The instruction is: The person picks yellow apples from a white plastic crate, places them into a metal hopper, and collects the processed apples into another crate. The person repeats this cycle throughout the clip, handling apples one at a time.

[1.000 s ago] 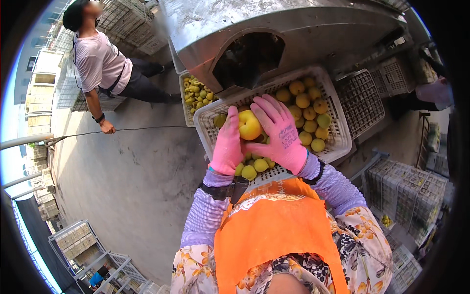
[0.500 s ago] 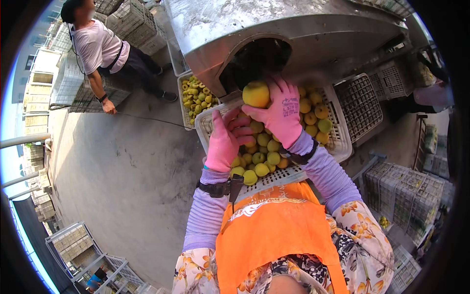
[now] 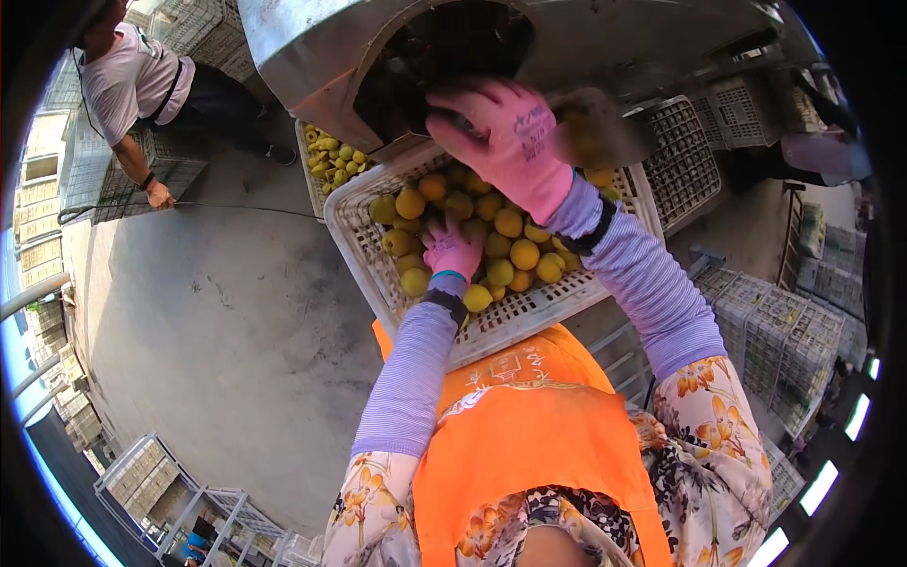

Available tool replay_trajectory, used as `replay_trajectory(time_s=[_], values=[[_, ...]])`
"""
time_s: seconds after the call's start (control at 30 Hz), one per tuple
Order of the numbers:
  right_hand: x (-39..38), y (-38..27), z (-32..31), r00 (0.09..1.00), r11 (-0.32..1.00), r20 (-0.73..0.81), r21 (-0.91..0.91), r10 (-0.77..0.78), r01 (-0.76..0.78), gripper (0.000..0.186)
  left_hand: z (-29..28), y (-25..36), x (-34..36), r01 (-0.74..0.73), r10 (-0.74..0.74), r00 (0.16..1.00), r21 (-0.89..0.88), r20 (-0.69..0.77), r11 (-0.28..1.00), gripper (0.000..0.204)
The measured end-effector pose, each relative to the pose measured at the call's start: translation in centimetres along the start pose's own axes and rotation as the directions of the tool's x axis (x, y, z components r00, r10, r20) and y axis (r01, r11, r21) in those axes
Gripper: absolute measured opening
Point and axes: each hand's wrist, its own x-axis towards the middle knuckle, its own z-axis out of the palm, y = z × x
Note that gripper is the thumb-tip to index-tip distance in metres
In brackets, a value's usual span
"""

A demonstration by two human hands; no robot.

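Observation:
A pale plastic crate [image 3: 354, 227] in front of me holds many round yellow peaches [image 3: 524, 253]. My left hand [image 3: 452, 253], in a pink glove, reaches down among them with its fingers apart; the fingertips are partly hidden between the fruit. Above the crate's far side, at the dark opening [image 3: 444, 57] of a metal machine [image 3: 302, 38], is my right hand [image 3: 515, 142], also pink-gloved. Its thumb and fingers curve around a gap, and no peach shows between them. A dark blurred part [image 3: 605, 142] of the machine sits just right of this hand.
Left of the machine, a second crate [image 3: 312, 180] holds cut yellow fruit pieces. An empty-looking black-lined crate [image 3: 682, 161] lies to the right. A person [image 3: 142, 85] at the upper left holds a thin cord [image 3: 246, 206] running toward the crates. Stacked crates [image 3: 775, 331] stand at right.
The peach that was in my right hand is no longer visible; that hand has moved up to the machine opening. My left hand has gone down into the crate of peaches.

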Motion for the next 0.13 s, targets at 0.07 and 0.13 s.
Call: replay_trajectory(time_s=[0.07, 0.13], values=[[-7.6, 1.6, 1.0, 0.872, 0.957, 0.462, -0.290, 0.162, -0.024, 0.030, 2.3, 0.0, 2.9, 0.145, -0.164, 0.985, -0.243, -0.060, 0.959, 0.092], [-12.8, 5.3, 4.3, 0.713, 0.901, 0.629, -0.433, 0.309, -0.009, 0.056, 2.1, 2.2, 4.2, 0.343, -0.332, 0.939, -0.321, 0.091, 0.883, 0.097]])
